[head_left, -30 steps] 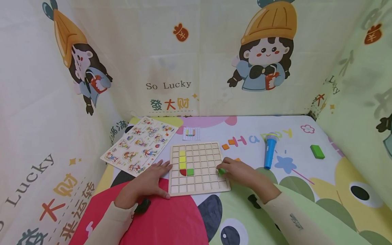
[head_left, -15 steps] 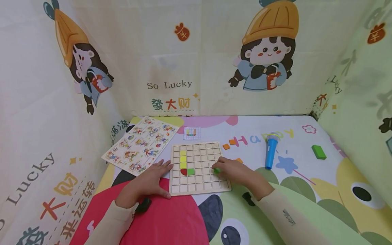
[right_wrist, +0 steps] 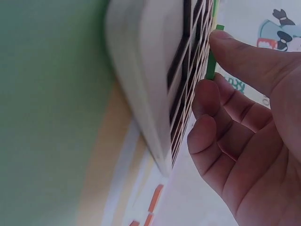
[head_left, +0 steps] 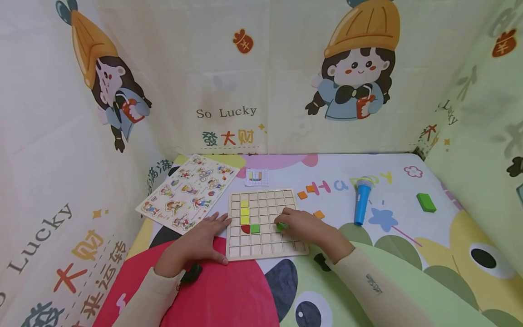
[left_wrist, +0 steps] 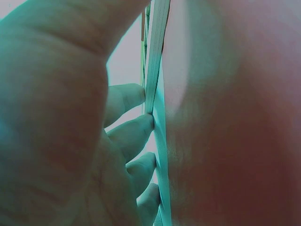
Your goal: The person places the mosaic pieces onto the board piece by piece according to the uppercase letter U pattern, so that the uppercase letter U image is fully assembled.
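A wooden grid board (head_left: 266, 249) lies on the table. In its left part stand a column of yellow squares (head_left: 244, 211), a red rounded piece (head_left: 245, 229) and a green square (head_left: 255, 229). My left hand (head_left: 199, 242) rests along the board's left edge, fingers extended and touching it, thumb near the front corner. Over the board's right half, my right hand (head_left: 307, 225) pinches a green block (head_left: 281, 226) between thumb and fingers. In the right wrist view this green block (right_wrist: 211, 65) shows edge-on, close to the grid; whether it touches the board I cannot tell.
Behind the board lies a small pattern card (head_left: 257, 177). A picture puzzle board (head_left: 189, 193) is at the left. Several orange pieces (head_left: 302, 195) lie to the right, then a blue toy microphone (head_left: 362, 202) and a green rectangular block (head_left: 426, 202).
My right hand has moved left over the board, carrying the green block from near the right edge further inward. The left hand stays in place.
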Available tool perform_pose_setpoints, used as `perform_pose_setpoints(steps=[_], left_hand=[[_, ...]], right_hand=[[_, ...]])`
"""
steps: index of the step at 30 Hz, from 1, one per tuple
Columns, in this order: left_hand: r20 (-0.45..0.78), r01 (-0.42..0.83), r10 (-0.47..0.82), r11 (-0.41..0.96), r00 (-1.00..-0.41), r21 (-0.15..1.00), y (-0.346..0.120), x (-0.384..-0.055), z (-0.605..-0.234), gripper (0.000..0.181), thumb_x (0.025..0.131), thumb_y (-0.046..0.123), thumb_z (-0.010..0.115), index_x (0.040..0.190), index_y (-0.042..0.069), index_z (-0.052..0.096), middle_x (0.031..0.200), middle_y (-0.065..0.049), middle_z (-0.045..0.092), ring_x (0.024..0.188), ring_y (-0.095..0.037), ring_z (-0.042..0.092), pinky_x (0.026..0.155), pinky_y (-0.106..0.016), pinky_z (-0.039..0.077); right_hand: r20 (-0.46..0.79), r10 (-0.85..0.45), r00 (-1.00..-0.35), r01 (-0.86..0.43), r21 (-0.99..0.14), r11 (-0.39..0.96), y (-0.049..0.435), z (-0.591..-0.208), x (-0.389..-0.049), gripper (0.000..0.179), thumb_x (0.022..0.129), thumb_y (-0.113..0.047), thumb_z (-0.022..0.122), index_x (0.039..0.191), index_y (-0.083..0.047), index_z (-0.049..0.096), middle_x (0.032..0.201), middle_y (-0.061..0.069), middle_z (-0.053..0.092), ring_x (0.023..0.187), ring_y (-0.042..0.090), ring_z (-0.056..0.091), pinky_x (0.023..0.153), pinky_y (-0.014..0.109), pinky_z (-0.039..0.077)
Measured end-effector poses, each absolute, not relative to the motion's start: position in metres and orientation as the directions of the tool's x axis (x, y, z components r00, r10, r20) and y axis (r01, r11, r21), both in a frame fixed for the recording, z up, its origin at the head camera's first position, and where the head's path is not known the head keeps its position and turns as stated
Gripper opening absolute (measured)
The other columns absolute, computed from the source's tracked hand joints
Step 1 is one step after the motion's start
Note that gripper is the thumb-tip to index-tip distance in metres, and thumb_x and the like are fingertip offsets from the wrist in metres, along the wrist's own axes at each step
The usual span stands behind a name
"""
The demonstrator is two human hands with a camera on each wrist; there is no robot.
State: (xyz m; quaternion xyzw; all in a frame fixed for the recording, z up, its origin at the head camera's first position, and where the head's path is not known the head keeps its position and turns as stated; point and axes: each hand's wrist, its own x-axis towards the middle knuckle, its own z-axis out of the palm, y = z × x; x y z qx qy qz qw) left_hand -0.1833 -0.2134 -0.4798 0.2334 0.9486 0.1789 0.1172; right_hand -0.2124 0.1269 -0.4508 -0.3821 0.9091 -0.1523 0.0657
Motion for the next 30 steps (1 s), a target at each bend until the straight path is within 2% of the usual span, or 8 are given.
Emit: perform_pose_setpoints(steps=[8,17,23,30], left_hand=[[-0.139,0.402,0.487,0.825,-0.862,0.398,-0.214,-0.184,-0.479,0.119,0.056,0.071,0.080,0.153,0.021,0.034,0.158,0.001,0.028,0.146,-0.028,0.012,0.113,-0.052,0.021],[-0.147,0.396,0.482,0.829,-0.864,0.395,-0.214,-0.185,-0.482,0.120,0.055,0.072,0.079,0.154,0.023,0.033,0.158,0.002,0.027,0.147,-0.026,0.012,0.114,-0.051,0.020],[-0.149,0.390,0.477,0.831,-0.866,0.397,-0.214,-0.185,-0.483,0.120,0.055,0.072,0.080,0.154,0.023,0.033,0.158,0.003,0.027,0.147,-0.025,0.011,0.113,-0.051,0.021],[-0.144,0.397,0.483,0.827,-0.864,0.397,-0.214,-0.185,-0.481,0.120,0.054,0.073,0.079,0.153,0.022,0.034,0.158,0.002,0.027,0.146,-0.028,0.012,0.112,-0.053,0.023]], right_hand=[[-0.016,-0.717,-0.697,-0.674,-0.326,0.663,0.112,-0.449,-0.215,0.033,0.087,-0.019,0.076,0.119,-0.019,0.069,0.106,-0.005,0.058,0.084,0.009,0.056,0.078,0.025,0.051],[-0.049,-0.693,-0.719,-0.650,-0.303,0.697,0.097,-0.450,-0.217,0.031,0.088,-0.019,0.074,0.119,-0.021,0.070,0.105,-0.006,0.058,0.083,0.008,0.054,0.076,0.024,0.049],[-0.047,-0.702,-0.711,-0.655,-0.320,0.684,0.091,-0.452,-0.221,0.031,0.089,-0.016,0.071,0.119,-0.019,0.069,0.105,-0.005,0.057,0.080,0.009,0.053,0.073,0.024,0.048],[-0.061,-0.704,-0.707,-0.656,-0.315,0.686,0.085,-0.452,-0.221,0.032,0.088,-0.019,0.074,0.119,-0.020,0.069,0.105,-0.005,0.058,0.083,0.009,0.055,0.078,0.026,0.050]])
